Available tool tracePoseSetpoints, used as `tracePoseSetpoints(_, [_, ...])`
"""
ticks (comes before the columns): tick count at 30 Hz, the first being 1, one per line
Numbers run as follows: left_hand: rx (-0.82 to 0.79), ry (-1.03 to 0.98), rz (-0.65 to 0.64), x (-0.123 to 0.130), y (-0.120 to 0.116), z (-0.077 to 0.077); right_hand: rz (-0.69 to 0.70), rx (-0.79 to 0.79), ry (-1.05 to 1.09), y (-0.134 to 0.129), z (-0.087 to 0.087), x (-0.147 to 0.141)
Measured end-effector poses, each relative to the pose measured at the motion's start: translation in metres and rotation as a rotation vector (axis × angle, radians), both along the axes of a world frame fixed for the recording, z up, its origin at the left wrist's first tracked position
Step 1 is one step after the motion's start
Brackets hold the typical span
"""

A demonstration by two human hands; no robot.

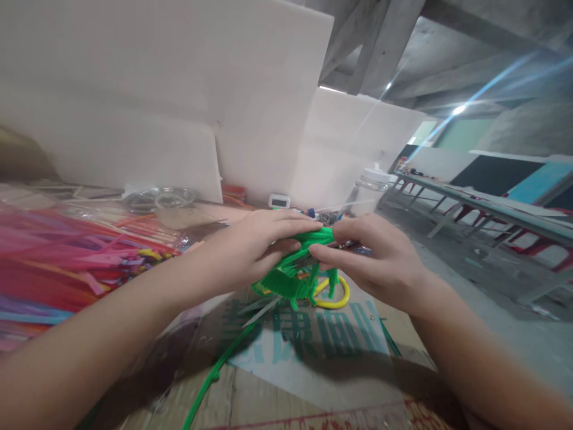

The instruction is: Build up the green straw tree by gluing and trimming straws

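A bundle of bright green fuzzy pipe cleaners, shaped into a curved piece with short ends hanging down, is held up between both hands. My left hand is closed on its upper left side, thumb below and fingers on top. My right hand pinches its right side between thumb and curled fingers. Behind and under the piece lies a pair of scissors with a yellow handle, its blades pointing lower left. A loose green pipe cleaner runs across the table toward the near edge.
Bundles of coloured pipe cleaners fill the left side. A translucent printed sheet lies on the wooden table. Farther back are a small digital clock, a clear bottle with a white lid and white boards. A long table stands at right.
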State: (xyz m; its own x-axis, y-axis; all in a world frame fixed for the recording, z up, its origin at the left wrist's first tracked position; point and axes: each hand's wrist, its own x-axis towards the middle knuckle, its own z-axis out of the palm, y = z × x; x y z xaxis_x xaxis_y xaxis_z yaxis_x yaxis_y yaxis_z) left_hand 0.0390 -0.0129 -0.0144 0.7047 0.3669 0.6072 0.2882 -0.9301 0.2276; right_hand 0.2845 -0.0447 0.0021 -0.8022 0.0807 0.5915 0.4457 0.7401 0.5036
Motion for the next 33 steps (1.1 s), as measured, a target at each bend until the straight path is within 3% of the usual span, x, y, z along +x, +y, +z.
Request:
tracePoseSetpoints(6, [0.008, 0.001, -0.003, 0.0006, 0.0003, -0.001, 0.061, -0.013, 0.008, 0.0003, 0.0009, -0.0015])
tracePoseSetpoints(13, [0.017, 0.003, 0.001, 0.0003, -0.0007, 0.0, 0.019, -0.034, 0.005, 0.0002, -0.0016, 0.0019])
tracePoseSetpoints(33, [0.01, 0.017, 0.017, 0.0008, -0.0011, -0.0013, 0.095, -0.019, 0.061, 0.0019, -0.0036, -0.0054])
